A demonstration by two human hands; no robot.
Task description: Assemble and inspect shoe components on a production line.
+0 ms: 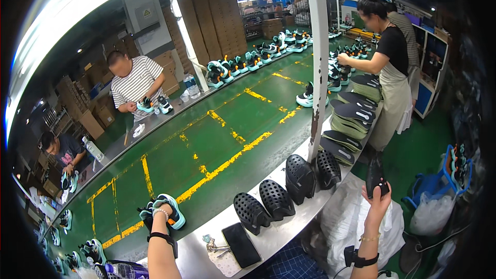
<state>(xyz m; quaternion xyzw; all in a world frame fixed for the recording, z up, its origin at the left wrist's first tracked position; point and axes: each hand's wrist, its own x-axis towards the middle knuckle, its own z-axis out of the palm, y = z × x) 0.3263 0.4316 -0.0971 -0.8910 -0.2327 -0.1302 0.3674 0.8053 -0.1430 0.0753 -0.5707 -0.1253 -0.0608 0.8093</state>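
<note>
On the green conveyor at the lower left, my left hand is closed on a black-and-mint sneaker; its fingers are partly hidden among the shoe parts. A second dark shoe sits against the other side of that hand. Off the bench's right side, my right hand holds up a black shoe-shaped piece, fingers wrapped around its lower end. Between the hands, several black perforated shoe forms stand in a row on the metal bench, the nearest form close to a dark phone.
Keys lie beside the phone. A white post rises from the bench edge, near stacked insoles. Sneakers line the conveyor's far side. Three co-workers are nearby, one in an apron. White sacking hangs below the bench.
</note>
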